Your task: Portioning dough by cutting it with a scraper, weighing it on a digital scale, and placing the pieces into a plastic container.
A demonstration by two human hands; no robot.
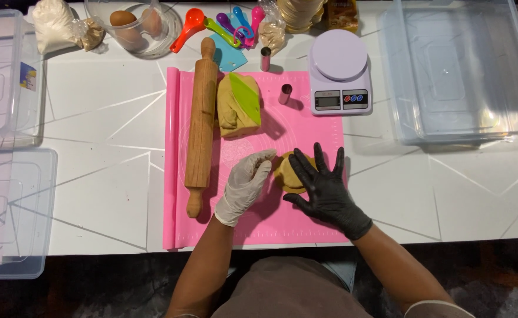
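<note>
We have a small dough disc [288, 174] pressed between our palms on the pink mat [306, 118]: the left hand [246, 185], white-gloved, cups its near edge, and the right hand [323, 182], black-gloved, lies flat over it, fingers spread. We judge this the shaping step; next calls for even pressure. Beyond the grip sit the dough lump [238, 106], rolling pin [202, 123] and scale [338, 73].

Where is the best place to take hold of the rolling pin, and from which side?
Take the rolling pin by its near handle, the knob end closest to the person at the mat's lower left. It lies lengthwise, pointing away, with dough close against its far right side. The left hand is nearest, so coming from above and the near end, with the grip around that narrow handle, looks easiest.
</note>
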